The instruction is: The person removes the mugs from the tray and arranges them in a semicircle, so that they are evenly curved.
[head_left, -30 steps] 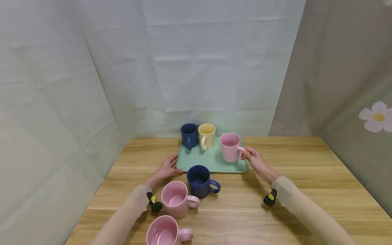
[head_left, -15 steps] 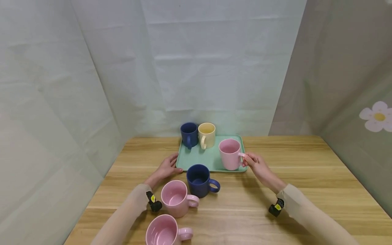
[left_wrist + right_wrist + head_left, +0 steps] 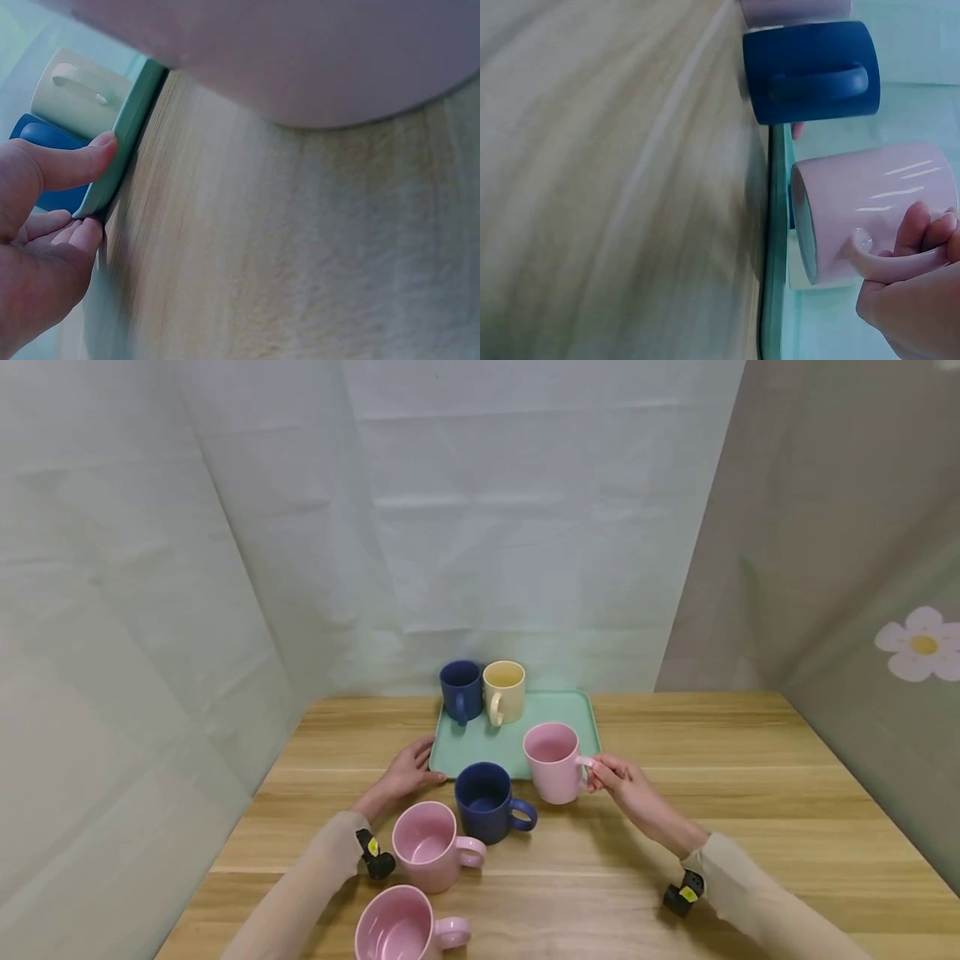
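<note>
My right hand (image 3: pixel 628 792) pinches the handle of a pink mug (image 3: pixel 552 770), held upright in the air over the front edge of a mint-green tray (image 3: pixel 480 748). In the right wrist view the mug's base (image 3: pixel 805 225) shows a gap above the table. At the tray's front left corner, my left hand (image 3: pixel 407 773) grips the rim, with the thumb on top and the fingers at its outer side, as the left wrist view shows. A dark blue mug (image 3: pixel 461 692) and a cream-yellow mug (image 3: pixel 505 693) stand side by side at the tray's back left.
Another dark blue mug (image 3: pixel 482 806) stands on the wooden table (image 3: pixel 720 777) just in front of the tray. Two pink mugs, a farther one (image 3: pixel 429 853) and a nearer one (image 3: pixel 396 928), stand beside my left forearm. Pale cloth (image 3: pixel 495 527) hangs behind the table.
My right hand has carried the pink mug toward me and slightly left, from over the tray to its front edge. My left hand has stayed at the tray's corner.
</note>
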The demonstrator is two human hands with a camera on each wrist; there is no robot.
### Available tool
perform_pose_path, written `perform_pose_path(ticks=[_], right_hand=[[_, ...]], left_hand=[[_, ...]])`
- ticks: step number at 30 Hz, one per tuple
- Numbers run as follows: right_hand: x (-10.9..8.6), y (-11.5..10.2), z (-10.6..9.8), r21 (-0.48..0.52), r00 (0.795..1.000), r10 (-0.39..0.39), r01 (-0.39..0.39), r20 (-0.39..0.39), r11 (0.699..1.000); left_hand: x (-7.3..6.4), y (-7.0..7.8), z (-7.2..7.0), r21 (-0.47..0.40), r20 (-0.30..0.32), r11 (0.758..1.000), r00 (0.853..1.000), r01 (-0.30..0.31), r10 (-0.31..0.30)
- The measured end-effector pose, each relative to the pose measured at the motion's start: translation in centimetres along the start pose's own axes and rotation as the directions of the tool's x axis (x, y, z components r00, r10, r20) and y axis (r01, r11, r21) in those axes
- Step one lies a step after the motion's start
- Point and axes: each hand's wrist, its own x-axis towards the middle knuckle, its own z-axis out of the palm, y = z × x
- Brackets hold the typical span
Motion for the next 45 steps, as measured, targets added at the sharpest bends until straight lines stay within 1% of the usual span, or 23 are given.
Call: perform_pose_path(ticks=[8, 13, 15, 19, 22, 28, 33, 36, 42, 45], right_hand=[[-1.3, 0.5, -0.1, -0.069, 0.999, -0.011, 0.014, 0.04, 0.998], [-2.1, 0.4, -0.2, -0.059, 0.996, -0.058, 0.062, 0.064, 0.996], [-2.4, 0.5, -0.2, -0.045, 0.995, -0.061, 0.065, 0.079, 0.997], [-2.9, 0.7, 0.2, -0.038, 0.995, -0.046, 0.049, 0.094, 0.998], [-3.1, 0.9, 0.4, -0.054, 0.995, -0.027, 0.033, 0.097, 0.998], [-3.4, 1.2, 0.7, -0.049, 0.994, -0.041, 0.046, 0.101, 0.998], [-3.5, 1.1, 0.7, -0.008, 0.995, -0.03, 0.031, 0.095, 0.999], [-3.5, 1.3, 0.6, 0.006, 0.995, -0.031, 0.031, 0.093, 1.0], [-3.6, 1.7, 0.3, 0.002, 0.995, -0.014, 0.013, 0.1, 1.0], [-3.7, 1.8, 0.2, -0.003, 0.994, -0.009, 0.009, 0.112, 1.0]], left_hand=[[-0.1, -0.2, -0.1, -0.007, 0.004, 1.0, 1.0, 0.005, -0.005], [0.1, -0.3, -0.2, 0.004, 0.003, 1.0, 1.0, -0.001, 0.001], [0.1, -0.2, -0.2, 0.014, 0.006, 1.0, 1.0, 0.003, -0.004], [-0.1, 0.0, -0.3, 0.013, 0.002, 1.0, 1.0, 0.016, -0.017], [-0.2, 0.1, -0.3, 0.015, 0.003, 1.0, 1.0, 0.019, -0.019], [0.0, -0.1, -0.1, -0.003, 0.002, 1.0, 1.0, 0.012, -0.012], [0.0, -0.1, 0.0, -0.015, 0.004, 1.0, 1.0, 0.02, -0.02], [0.0, 0.1, 0.0, 0.001, 0.005, 1.0, 1.0, 0.013, -0.013], [0.0, 0.0, -0.2, -0.008, 0.011, 1.0, 1.0, 0.014, -0.014], [0.0, -0.1, -0.2, -0.009, 0.016, 1.0, 1.0, 0.003, -0.002]])
